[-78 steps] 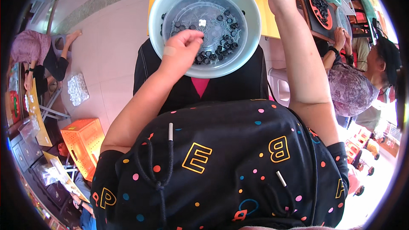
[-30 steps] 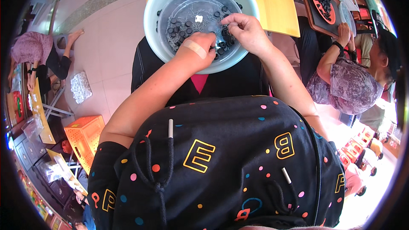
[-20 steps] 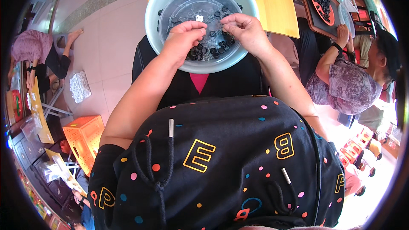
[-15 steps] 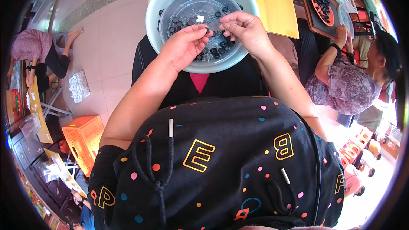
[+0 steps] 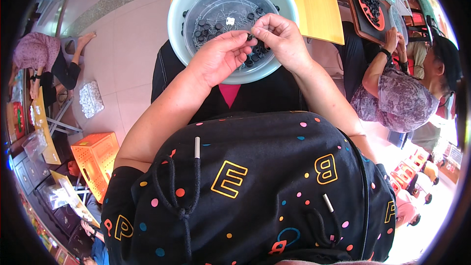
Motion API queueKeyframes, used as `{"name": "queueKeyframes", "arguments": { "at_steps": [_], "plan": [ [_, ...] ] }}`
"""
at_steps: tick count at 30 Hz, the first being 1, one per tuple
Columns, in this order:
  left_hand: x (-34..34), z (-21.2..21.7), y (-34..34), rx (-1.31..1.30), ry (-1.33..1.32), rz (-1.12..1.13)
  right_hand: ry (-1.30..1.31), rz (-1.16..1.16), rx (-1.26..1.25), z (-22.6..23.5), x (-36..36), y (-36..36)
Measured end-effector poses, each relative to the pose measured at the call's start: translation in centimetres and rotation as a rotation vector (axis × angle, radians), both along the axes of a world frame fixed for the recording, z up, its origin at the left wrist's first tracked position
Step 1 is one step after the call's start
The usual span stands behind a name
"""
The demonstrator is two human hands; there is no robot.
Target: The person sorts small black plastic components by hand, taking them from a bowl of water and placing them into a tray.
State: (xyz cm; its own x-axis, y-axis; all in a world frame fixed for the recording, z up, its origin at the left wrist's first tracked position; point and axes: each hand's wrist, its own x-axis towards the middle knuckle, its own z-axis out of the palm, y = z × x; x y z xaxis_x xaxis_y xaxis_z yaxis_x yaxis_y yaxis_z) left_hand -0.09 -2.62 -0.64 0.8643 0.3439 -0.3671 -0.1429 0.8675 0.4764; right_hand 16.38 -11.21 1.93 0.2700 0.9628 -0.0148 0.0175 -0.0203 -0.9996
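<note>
Two hands top centre | left hand (image 5: 219, 58) and right hand (image 5: 279, 39) pinch one small black ring (image 5: 249, 37) | over clear dish (image 5: 216, 14) of rings inside pale basin (image 5: 182, 0) | yellow table (image 5: 321, 12) edge right, floor open left

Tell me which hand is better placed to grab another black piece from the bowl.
Left. The left hand hangs over the black pieces in the bowl; the right hand is pinching a small piece.
</note>
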Motion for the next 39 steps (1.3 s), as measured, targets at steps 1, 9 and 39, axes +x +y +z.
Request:
{"name": "queueKeyframes", "arguments": {
  "at_steps": [1,9,39],
  "plan": [
    [0.0,0.0,0.0,0.011,-0.007,-0.01,0.001,-0.001,0.0,-0.1,0.0,0.0],
    [0.1,0.4,-0.3,-0.016,-0.031,0.021,-0.254,-0.028,0.053,-0.4,-0.6,-0.3],
    [-1.0,-1.3,-1.4,2.133,0.71,-0.375,-0.291,-0.11,0.06,-1.8,-0.1,-0.5]
  ]
}}
